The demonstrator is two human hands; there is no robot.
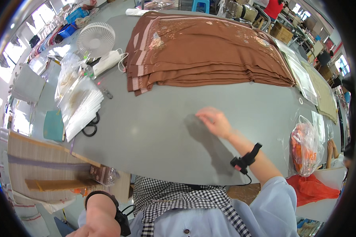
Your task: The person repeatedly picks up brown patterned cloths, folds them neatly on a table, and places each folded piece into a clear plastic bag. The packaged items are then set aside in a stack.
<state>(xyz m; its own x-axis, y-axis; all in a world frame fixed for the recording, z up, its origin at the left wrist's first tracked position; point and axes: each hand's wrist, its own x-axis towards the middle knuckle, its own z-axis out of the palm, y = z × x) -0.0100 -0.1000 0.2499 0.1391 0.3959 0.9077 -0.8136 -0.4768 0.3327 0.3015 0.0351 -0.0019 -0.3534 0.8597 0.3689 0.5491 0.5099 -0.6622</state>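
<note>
My right hand [214, 122] hovers over the middle of the grey table [158, 126], its shadow falling to the left. The fingers are curled together, and nothing shows between them. Farther back lies a stack of folded brown printed cloths [209, 51] with a floral pattern and pale pink border stripes, apart from the hand. At the lower left edge, my left hand [95, 227] hangs low, close to my body and off the tabletop. Its fingers are cut off by the picture's edge. Each wrist wears a black band with a small device.
On the table's left are clear plastic bags [81, 104], black-handled scissors [91, 125] and a white fan [97, 38]. To the right sit a plastic bag with orange contents [304, 148] and flat clear packages [300, 75]. Another person's hands [331, 150] show at the far right.
</note>
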